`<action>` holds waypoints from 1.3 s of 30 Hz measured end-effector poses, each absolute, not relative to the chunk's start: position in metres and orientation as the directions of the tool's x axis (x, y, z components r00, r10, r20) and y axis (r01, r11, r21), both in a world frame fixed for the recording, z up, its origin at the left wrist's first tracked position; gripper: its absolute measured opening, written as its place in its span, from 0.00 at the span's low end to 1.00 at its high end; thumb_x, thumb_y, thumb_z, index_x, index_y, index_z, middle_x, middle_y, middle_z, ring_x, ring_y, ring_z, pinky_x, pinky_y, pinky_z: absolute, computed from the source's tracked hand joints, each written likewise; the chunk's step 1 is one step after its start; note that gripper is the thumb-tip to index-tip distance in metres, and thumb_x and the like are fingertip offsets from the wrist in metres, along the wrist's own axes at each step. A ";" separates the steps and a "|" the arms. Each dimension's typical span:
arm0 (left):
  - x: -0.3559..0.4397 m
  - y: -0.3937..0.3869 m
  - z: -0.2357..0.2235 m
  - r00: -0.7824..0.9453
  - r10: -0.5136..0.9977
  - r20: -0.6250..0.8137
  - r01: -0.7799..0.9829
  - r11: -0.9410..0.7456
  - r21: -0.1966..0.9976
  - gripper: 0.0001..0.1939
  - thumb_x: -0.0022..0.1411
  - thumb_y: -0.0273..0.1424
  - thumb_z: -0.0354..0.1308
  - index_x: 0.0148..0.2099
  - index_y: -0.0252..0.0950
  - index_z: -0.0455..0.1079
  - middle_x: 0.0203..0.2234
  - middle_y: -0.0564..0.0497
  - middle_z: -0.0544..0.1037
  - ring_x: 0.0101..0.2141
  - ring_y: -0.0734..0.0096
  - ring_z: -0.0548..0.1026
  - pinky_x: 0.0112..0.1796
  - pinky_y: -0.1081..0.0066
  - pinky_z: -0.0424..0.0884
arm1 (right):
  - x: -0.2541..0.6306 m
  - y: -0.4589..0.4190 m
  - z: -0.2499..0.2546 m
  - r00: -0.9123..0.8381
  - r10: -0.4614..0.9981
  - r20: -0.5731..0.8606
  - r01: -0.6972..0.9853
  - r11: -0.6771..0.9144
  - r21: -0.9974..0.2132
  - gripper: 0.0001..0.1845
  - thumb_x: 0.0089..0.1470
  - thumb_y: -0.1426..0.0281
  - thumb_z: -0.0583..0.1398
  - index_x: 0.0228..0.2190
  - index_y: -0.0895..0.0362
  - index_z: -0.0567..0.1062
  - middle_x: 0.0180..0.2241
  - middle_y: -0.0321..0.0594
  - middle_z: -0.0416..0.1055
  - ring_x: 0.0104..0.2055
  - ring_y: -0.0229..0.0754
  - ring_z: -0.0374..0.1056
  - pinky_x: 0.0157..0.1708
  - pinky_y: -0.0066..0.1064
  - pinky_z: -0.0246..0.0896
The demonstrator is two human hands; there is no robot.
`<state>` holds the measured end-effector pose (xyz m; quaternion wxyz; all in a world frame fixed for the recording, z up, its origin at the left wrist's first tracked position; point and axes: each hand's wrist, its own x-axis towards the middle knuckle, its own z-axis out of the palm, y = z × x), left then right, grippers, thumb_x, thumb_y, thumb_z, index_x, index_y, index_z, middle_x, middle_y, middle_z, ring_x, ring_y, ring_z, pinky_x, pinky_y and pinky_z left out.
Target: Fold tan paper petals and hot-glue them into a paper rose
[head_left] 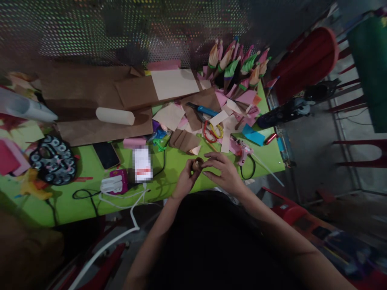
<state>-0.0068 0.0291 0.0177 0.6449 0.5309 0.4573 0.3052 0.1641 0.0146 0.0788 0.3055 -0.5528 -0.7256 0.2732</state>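
My left hand (pixel 185 181) is closed around a small rolled cone of brown paper (pixel 197 164), its round opening turned up. Just to the right, my right hand (pixel 223 172) has its fingers apart, the fingertips at the cone's rim; whether they touch it I cannot tell. Beyond my hands lies a fanned stack of brown paper pieces (pixel 184 141). Scissors with red and yellow handles (pixel 213 132) rest among paper scraps, near a blue cutter knife (pixel 207 110). A pink glue gun (pixel 242 152) lies to the right of my right hand.
Paper ice-cream cones (pixel 231 72) stand clustered at the back right. Large brown paper sheets (pixel 90 86) and a white roll (pixel 115 116) cover the back left. A phone (pixel 106 155), a lit screen (pixel 142 164) and a white cable (pixel 134 215) lie left. A red chair (pixel 308 64) stands right.
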 end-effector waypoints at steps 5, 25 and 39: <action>-0.008 0.030 0.020 0.449 0.863 -0.233 0.140 0.190 0.972 0.18 0.63 0.33 0.58 0.54 0.38 0.63 0.44 0.48 0.76 0.44 0.66 0.74 0.47 0.68 0.69 | 0.163 0.015 0.081 -0.258 0.957 0.133 0.668 0.277 -0.691 0.07 0.61 0.67 0.59 0.40 0.53 0.77 0.49 0.47 0.72 0.54 0.49 0.69 0.51 0.45 0.67; -0.020 0.030 0.021 0.434 0.866 -0.248 0.242 0.153 0.958 0.15 0.63 0.35 0.58 0.51 0.38 0.67 0.39 0.48 0.77 0.40 0.63 0.74 0.44 0.66 0.68 | 0.153 0.012 0.076 -0.313 0.949 0.036 0.706 0.258 -0.660 0.10 0.62 0.66 0.58 0.43 0.54 0.76 0.52 0.48 0.73 0.53 0.49 0.69 0.51 0.46 0.65; -0.021 0.024 0.016 0.383 0.896 -0.223 0.184 0.163 0.969 0.14 0.65 0.37 0.57 0.51 0.38 0.67 0.41 0.46 0.76 0.43 0.62 0.72 0.49 0.62 0.67 | 0.145 0.010 0.076 -0.322 0.946 0.047 0.744 0.283 -0.605 0.13 0.61 0.69 0.57 0.46 0.50 0.77 0.55 0.44 0.72 0.55 0.50 0.67 0.51 0.46 0.63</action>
